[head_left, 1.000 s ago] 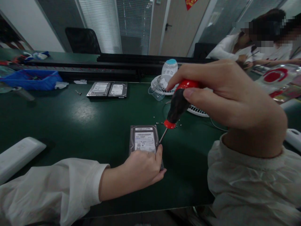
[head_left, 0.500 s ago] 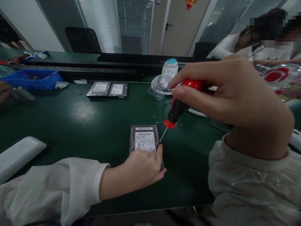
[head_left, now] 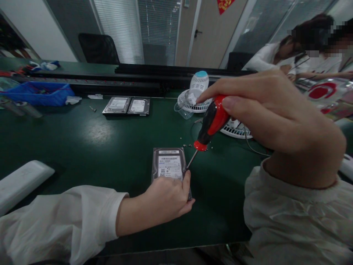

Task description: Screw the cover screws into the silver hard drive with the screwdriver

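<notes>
A hard drive [head_left: 169, 162] lies label side up on the dark green table. My left hand [head_left: 165, 197] grips it across its near part, with the index finger beside the screwdriver tip and other fingers along the right edge. That hand covers the near part of the drive. My right hand [head_left: 264, 106] is closed around the top of a red and black screwdriver [head_left: 210, 121], which leans to the right. The screwdriver's tip meets the right edge of the drive; the screw itself cannot be made out. Several small screws [head_left: 190, 145] lie just beyond the drive.
Two more hard drives [head_left: 127, 105] sit side by side farther back. A white fan [head_left: 198, 88] stands behind the screwdriver. On the left are a blue bin [head_left: 41, 94] and a white case [head_left: 26, 182]. Another person [head_left: 298, 51] sits at the far right.
My right hand's fingers have shifted on the screwdriver handle, which has turned and shows more red. My left hand and the hard drive stay in place. A hand at the far left has gone from view.
</notes>
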Tool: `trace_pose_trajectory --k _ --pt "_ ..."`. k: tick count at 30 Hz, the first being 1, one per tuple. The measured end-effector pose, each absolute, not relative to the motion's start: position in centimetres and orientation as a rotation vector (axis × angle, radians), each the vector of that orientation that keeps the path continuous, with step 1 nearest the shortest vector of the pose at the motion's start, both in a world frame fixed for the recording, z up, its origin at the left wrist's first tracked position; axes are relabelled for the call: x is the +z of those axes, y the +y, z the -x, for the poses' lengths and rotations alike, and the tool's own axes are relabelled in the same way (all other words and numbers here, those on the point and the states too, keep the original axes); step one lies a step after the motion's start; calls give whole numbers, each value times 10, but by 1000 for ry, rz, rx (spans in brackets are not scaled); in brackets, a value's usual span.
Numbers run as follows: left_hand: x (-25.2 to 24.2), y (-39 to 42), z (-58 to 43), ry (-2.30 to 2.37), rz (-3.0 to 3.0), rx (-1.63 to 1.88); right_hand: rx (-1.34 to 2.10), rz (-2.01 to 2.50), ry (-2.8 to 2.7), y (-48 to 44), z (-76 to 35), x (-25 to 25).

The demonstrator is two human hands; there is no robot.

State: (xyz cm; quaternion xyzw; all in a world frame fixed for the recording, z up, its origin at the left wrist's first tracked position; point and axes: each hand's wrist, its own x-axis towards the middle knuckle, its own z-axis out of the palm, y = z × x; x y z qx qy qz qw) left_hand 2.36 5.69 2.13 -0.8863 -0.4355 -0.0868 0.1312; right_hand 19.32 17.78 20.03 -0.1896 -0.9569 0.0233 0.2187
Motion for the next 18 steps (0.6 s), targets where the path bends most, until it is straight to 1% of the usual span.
trace_pose_trajectory --k 6,12,18 --pt "21 57 -24 -1284 2579 -227 -14 579 -2627 175 -193 200" --pt "22 58 -25 -1271 2566 -253 130 500 -2699 175 -193 202" --pt "21 57 -24 -1260 2573 -250 20 564 -2653 176 -193 200"
